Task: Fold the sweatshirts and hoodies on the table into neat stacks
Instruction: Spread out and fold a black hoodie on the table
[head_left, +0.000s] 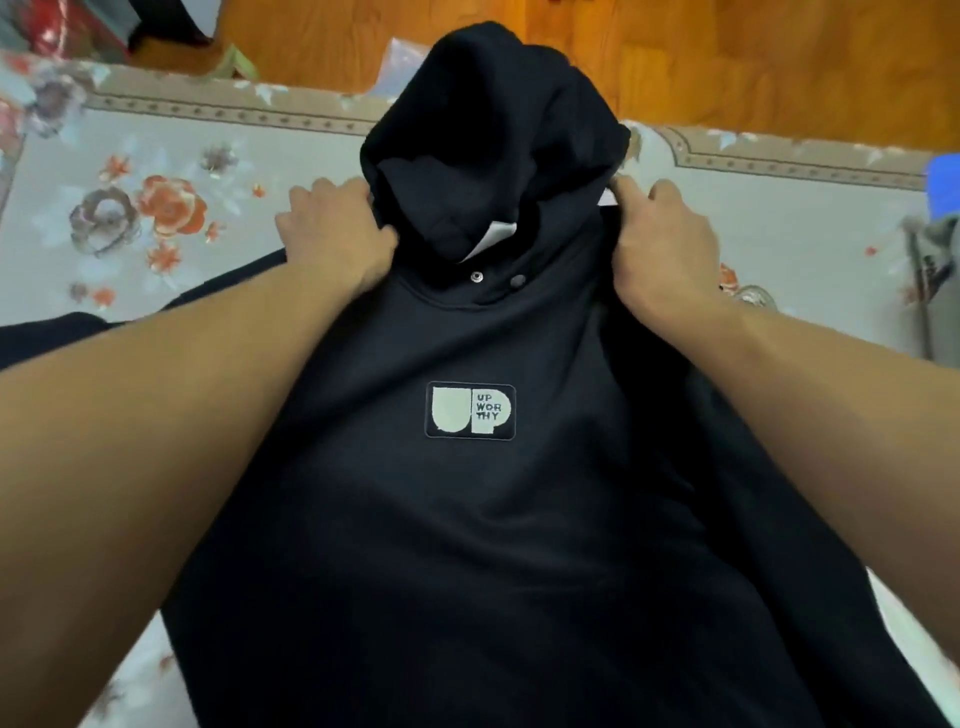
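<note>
Front side up, the black hoodie (467, 519) lies spread down the middle of the floral cloth (156, 156), hood pointing to the far edge. The left hand (332, 234) grips the fabric at the left shoulder beside the hood, fingers curled into the cloth. The right hand (660, 244) pinches the right shoulder, thumb and fingers closed on the fold. A white-and-black chest patch (470, 410) reads UP WORTHY, just near of two snap buttons (496, 279) at the collar. A grey garment (935, 270) sits far right, with something blue (943, 182) beyond it.
</note>
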